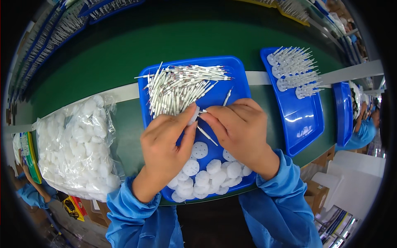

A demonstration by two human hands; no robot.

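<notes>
My left hand (167, 134) is closed, pinching a white round plastic disc (193, 116) edge-on between thumb and fingers. Close against it, my right hand (240, 126) pinches the end of a thin white rod (202, 112) at the disc's face; most of that rod is hidden by the fingers. Both hands are over a blue tray (235, 64). A pile of thin white rods (173, 89) with dark or reddish tips fills its far part. Another rod (207, 135) shows just below the fingertips. Loose white discs with small holes (202, 178) lie in the near part.
Left of the tray, a clear plastic bag (78, 144) bulges with white discs. On the right, a second blue tray (304, 128) carries rows of discs with rods standing in them (294, 70). A metal rail (351, 72) crosses the green table (182, 33). Other people work at both sides.
</notes>
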